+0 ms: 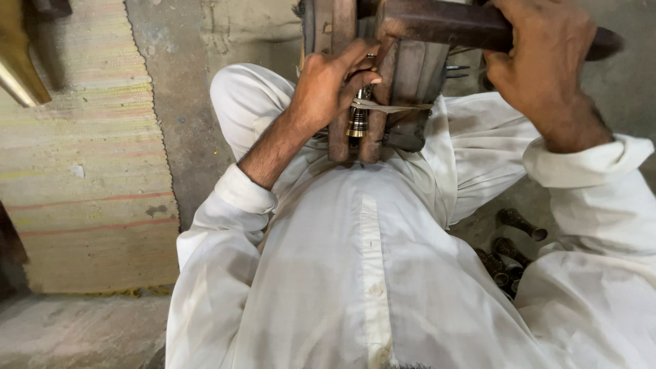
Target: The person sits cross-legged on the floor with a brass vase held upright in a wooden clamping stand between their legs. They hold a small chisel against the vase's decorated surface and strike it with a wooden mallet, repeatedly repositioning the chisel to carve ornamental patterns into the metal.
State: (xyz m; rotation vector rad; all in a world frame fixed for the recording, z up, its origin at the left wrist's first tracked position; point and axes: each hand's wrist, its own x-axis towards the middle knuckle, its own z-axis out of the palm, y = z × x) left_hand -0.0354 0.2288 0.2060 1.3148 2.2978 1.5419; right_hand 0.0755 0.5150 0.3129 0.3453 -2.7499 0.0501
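Bare concrete floor [191, 102] fills the background, with a woven striped mat [82, 171] in pale yellow, green and pink lying over it on our left. We look straight down our own chest, over a white buttoned shirt [355, 273] with long sleeves rolled back at the cuffs.

At the top of the view a dark wooden clamp block [403, 75], made of upright slabs set side by side, stands between our knees. A small brass fitting [357, 119], ringed with dark and bright bands, sits upright in the gap between two of the slabs, just below our left fingers. A pale strip [393, 106] crosses the front of the block beside it.

Our left hand [331, 85] is curled against the front of the block, fingers bent and closed around the top end of the brass fitting, thumb and forefinger pinching it; the exact contact points are hidden by the knuckles.

Our right hand [543, 65] is wrapped in a full closed fist around a dark, thick wooden bar [451, 24] that lies roughly level across the top of the block, one end sticking out past the hand to the right.

Near our right side, on the floor, several dark tubular metal pieces [509, 249] lie in a loose cluster, well apart from both hands.
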